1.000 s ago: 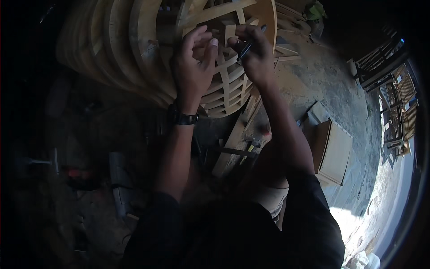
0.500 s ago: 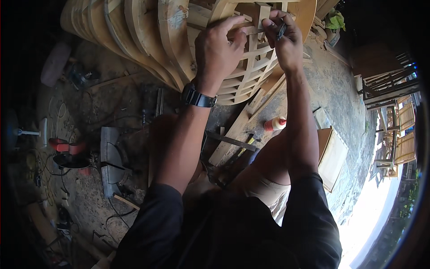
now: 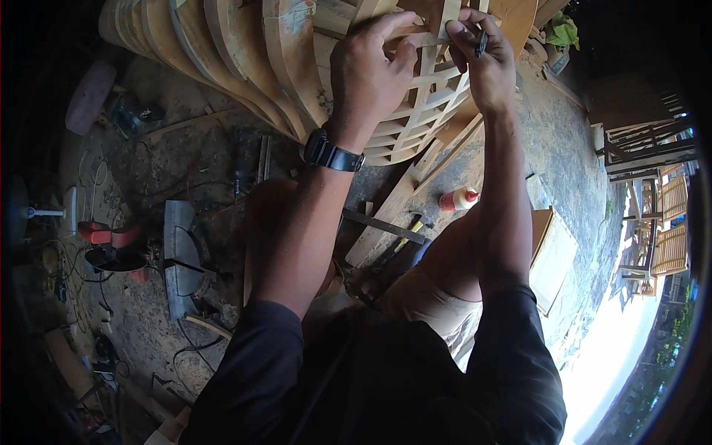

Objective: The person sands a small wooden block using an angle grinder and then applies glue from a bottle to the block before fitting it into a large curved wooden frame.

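A curved wooden frame (image 3: 289, 63) with ribs and a lattice of thin slats fills the top of the head view; it resembles a boat hull. My left hand (image 3: 371, 74), with a black watch (image 3: 334, 152) at the wrist, lies against the lattice. Its thumb and index finger close around a thin wooden strip (image 3: 421, 38); the other fingers are hidden. My right hand (image 3: 489, 70) grips a dark pen-like tool (image 3: 480, 44), its kind not fully clear. The thumb and fingertips of that hand are beside an upright wooden piece (image 3: 449, 16) crossing the strip.
Below the lattice are long boards (image 3: 382, 226), a hammer (image 3: 411, 231) and a glue bottle (image 3: 458, 199) with a red label. A red-handled saw (image 3: 111, 245) with a grey metal base (image 3: 180, 256) occupies the left floor, among cables. Slatted wooden chairs (image 3: 671, 222) stand far right.
The view has shifted slightly, and both hands appear a little further right. My right hand has turned somewhat, still gripping the pen-like tool. My left hand keeps its place at the strip.
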`<action>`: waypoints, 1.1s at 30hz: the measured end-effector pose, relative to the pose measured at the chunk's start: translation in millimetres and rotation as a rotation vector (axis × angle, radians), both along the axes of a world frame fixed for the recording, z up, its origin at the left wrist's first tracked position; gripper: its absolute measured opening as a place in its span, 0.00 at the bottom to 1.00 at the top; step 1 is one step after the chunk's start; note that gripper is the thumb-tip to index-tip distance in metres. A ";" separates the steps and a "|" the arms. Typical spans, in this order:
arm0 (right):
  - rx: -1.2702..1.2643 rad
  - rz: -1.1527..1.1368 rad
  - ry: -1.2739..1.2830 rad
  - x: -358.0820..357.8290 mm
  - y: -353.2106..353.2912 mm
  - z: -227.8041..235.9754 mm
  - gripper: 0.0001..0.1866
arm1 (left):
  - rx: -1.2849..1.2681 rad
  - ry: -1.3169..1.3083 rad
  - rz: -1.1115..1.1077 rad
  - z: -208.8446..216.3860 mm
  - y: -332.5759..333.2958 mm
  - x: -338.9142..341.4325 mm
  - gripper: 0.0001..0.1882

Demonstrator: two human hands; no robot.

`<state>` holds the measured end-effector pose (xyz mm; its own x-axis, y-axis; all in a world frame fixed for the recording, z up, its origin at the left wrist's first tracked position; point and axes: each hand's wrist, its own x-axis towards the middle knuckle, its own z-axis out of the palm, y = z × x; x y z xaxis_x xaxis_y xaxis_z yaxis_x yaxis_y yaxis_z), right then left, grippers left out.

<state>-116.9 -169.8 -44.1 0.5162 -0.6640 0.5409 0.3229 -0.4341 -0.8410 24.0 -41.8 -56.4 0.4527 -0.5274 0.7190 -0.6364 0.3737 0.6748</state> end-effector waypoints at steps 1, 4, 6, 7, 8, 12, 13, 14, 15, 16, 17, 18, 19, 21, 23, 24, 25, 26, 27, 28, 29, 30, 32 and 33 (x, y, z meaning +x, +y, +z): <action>0.003 -0.001 0.000 -0.7 0.9 -0.4 0.09 | 0.004 -0.015 0.012 1.1 1.0 -0.5 0.15; 0.227 0.042 0.000 0.8 7.2 2.5 0.07 | -0.004 -0.039 0.032 2.1 2.0 -0.2 0.15; 0.188 0.071 0.007 1.5 10.2 5.2 0.05 | -0.017 -0.046 0.036 3.9 3.3 -0.5 0.15; 0.190 0.068 0.007 1.4 10.2 4.6 0.05 | 0.025 -0.079 0.002 6.2 4.9 -0.7 0.18; 0.181 0.054 0.011 1.6 10.1 4.3 0.05 | 0.066 -0.112 -0.032 8.0 6.0 -1.6 0.21; 0.173 0.004 0.037 3.6 14.5 5.7 0.05 | 0.048 -0.048 -0.056 7.9 4.0 -5.5 0.22; 0.172 0.002 0.037 2.2 13.7 5.3 0.05 | 0.035 -0.026 -0.077 7.9 3.3 -6.5 0.22; 0.148 -0.015 0.077 0.4 12.7 5.1 0.05 | 0.022 -0.004 -0.099 8.0 2.7 -7.0 0.22; 0.123 -0.030 0.116 0.0 12.7 5.4 0.05 | 0.022 -0.004 -0.098 6.8 1.7 -6.3 0.22; 0.123 -0.030 0.116 0.4 12.7 5.5 0.05 | 0.005 -0.032 -0.098 5.8 0.4 -5.3 0.22; 0.102 -0.019 0.111 1.2 12.7 5.3 0.05 | -0.012 -0.059 -0.098 4.6 -0.6 -4.5 0.22; 0.082 -0.009 0.107 2.3 13.5 5.6 0.05 | -0.011 -0.059 -0.098 5.5 -0.5 -5.6 0.22; 0.083 -0.009 0.107 4.5 14.5 5.2 0.05 | -0.010 -0.049 -0.113 6.1 -0.5 -7.5 0.23; 0.071 -0.009 0.031 10.0 16.9 4.0 0.06 | -0.009 -0.040 -0.127 5.1 -3.0 -8.6 0.23; 0.049 0.002 0.019 12.5 16.0 2.1 0.06 | -0.055 -0.026 -0.125 2.1 -8.0 -6.6 0.24; 0.027 0.007 0.010 12.7 15.8 1.5 0.07 | -0.054 -0.025 -0.127 3.6 -7.7 -8.0 0.24; 0.028 0.004 0.011 11.6 15.7 1.1 0.07 | -0.039 -0.010 -0.133 5.2 -7.3 -9.3 0.23; 0.014 -0.024 0.033 10.1 15.6 0.8 0.06 | -0.024 0.006 -0.138 6.8 -7.1 -10.7 0.23; -0.002 -0.048 0.053 10.1 16.0 1.1 0.06 | -0.025 0.005 -0.138 7.0 -8.0 -10.9 0.23; -0.002 -0.047 0.053 10.8 15.8 0.8 0.06 | -0.019 0.038 -0.137 7.5 -9.5 -11.4 0.21; -0.007 -0.048 0.047 11.8 15.5 0.6 0.06 | -0.013 0.071 -0.136 7.9 -10.9 -11.7 0.21; -0.011 -0.050 0.041 12.3 13.9 -0.7 0.05 | -0.013 0.071 -0.136 7.9 -12.3 -12.0 0.21; -0.049 -0.068 0.050 12.6 9.8 -3.9 0.05 | -0.019 0.014 -0.067 8.0 -14.9 -12.3 0.19; -0.086 -0.084 0.059 13.4 10.5 -3.6 0.05 | -0.019 0.014 -0.067 5.9 -16.9 -12.2 0.19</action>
<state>-103.4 -159.3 -47.7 0.4936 -0.6588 0.5677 0.2333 -0.5285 -0.8162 11.8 -58.7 -50.6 0.4271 -0.5430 0.7230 -0.6003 0.4276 0.6758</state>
